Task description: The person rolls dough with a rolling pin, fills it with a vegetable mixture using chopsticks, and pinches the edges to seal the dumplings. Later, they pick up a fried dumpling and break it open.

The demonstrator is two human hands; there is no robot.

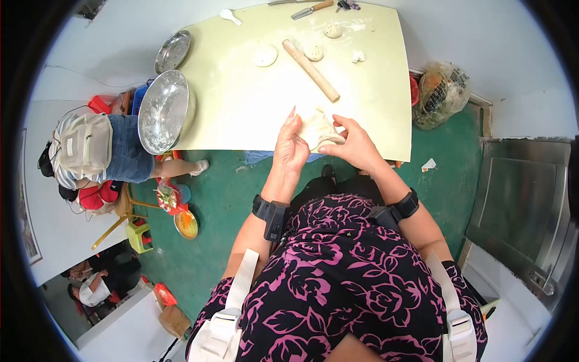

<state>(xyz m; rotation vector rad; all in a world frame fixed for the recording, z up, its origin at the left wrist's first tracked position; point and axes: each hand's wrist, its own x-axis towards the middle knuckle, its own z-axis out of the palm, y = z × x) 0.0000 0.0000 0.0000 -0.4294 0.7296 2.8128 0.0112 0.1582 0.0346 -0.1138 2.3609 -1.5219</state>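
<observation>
A thin, floury piece of dough (321, 128) is held between my hands above the table's near edge. My left hand (291, 145) supports its left side, with the fingers pointing up and partly hidden by the dough. On the other side, my right hand (357, 143) pinches the folded edge between thumb and fingers. A wooden rolling pin (310, 71) lies slantwise just beyond. Around it rest a flat round of dough (265, 55), a dough ball (313, 53) touching or close to the pin, another ball (332, 30) and a small torn lump (358, 56).
The pale yellow table (223, 90) carries a large steel bowl (175, 114) at its left edge, a smaller metal bowl (173, 52), a white spoon (230, 17) and a wooden-handled knife (312, 9). A person (129, 145) with a backpack stands left. A full plastic bag (443, 96) sits right.
</observation>
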